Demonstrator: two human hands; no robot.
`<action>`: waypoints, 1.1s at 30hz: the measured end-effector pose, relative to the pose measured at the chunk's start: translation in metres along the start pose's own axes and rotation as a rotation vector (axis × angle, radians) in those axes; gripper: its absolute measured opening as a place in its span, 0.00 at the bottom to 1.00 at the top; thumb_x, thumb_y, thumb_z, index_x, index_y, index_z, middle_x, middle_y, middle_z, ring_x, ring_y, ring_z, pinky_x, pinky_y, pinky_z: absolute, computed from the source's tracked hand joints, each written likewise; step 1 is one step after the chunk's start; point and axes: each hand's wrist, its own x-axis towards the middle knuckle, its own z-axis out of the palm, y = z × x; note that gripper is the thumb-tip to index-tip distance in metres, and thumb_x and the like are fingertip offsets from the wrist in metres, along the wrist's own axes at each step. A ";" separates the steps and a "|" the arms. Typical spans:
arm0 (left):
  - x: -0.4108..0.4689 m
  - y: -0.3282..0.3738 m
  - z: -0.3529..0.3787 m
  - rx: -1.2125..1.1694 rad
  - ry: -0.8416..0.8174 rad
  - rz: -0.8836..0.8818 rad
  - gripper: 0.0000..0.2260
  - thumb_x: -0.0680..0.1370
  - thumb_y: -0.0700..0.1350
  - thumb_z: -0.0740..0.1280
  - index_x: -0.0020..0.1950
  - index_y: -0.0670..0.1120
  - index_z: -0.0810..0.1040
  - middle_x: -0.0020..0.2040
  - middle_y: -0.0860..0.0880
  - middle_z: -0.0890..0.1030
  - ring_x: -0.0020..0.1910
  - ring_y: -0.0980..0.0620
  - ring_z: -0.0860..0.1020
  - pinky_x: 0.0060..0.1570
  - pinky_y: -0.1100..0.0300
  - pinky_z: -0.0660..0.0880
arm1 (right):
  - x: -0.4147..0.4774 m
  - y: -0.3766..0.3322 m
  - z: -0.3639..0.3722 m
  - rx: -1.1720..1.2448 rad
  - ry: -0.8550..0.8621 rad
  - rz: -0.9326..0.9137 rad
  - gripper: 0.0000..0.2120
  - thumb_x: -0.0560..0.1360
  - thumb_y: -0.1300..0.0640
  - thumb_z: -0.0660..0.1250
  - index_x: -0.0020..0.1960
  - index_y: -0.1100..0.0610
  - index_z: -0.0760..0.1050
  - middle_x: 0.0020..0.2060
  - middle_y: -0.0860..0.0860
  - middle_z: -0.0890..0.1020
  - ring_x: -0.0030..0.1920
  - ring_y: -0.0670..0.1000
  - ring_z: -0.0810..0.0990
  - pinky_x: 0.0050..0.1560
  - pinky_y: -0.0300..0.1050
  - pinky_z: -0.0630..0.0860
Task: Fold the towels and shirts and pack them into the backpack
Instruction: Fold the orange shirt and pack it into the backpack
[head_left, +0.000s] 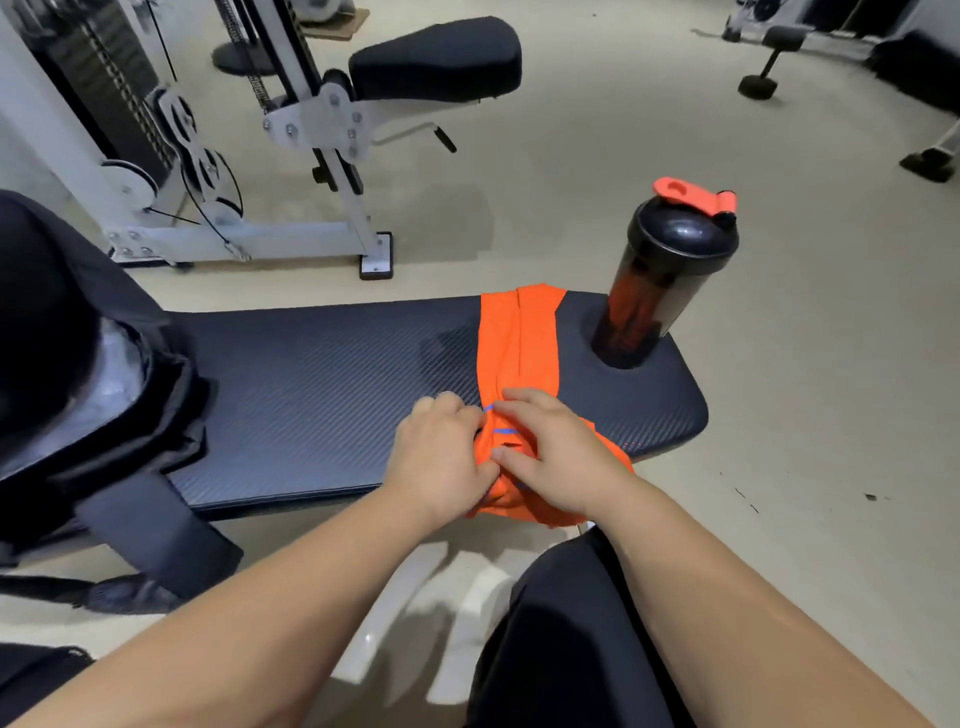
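An orange shirt (519, 343) with thin blue stripes lies folded into a long strip across the right part of a black padded bench (322, 395). Its near end is bunched at the bench's front edge. My left hand (441, 457) grips that bunched end from the left, fingers curled into the cloth. My right hand (556, 452) pinches the same end from the right, thumb and fingers on the fabric. A black backpack (78, 364) stands at the bench's left end, its top open with a pale lining showing.
A black shaker bottle (660, 280) with an orange flip lid stands on the bench's far right corner, just beside the shirt. A white weight machine (234, 156) with a black seat stands behind the bench. My dark-clothed knee (571, 623) is below my right hand.
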 end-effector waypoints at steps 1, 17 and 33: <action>0.000 0.000 0.002 -0.035 0.022 -0.010 0.14 0.74 0.58 0.67 0.54 0.51 0.80 0.51 0.49 0.76 0.52 0.44 0.73 0.50 0.50 0.73 | 0.000 -0.001 0.001 0.010 0.003 -0.017 0.27 0.74 0.52 0.73 0.71 0.58 0.73 0.72 0.56 0.71 0.73 0.53 0.68 0.71 0.34 0.56; -0.027 -0.092 -0.050 -0.583 0.277 -0.486 0.07 0.79 0.44 0.69 0.41 0.47 0.77 0.32 0.52 0.77 0.32 0.53 0.73 0.34 0.56 0.67 | 0.024 0.000 0.010 -0.170 0.283 0.003 0.07 0.76 0.48 0.70 0.48 0.51 0.79 0.45 0.51 0.77 0.51 0.59 0.75 0.50 0.54 0.72; -0.015 -0.120 -0.068 -1.005 0.588 -0.803 0.11 0.77 0.37 0.64 0.57 0.48 0.74 0.45 0.47 0.80 0.43 0.46 0.80 0.43 0.53 0.78 | 0.008 -0.024 0.024 -0.535 0.103 -0.209 0.34 0.66 0.29 0.69 0.67 0.45 0.75 0.55 0.49 0.74 0.56 0.56 0.73 0.54 0.55 0.70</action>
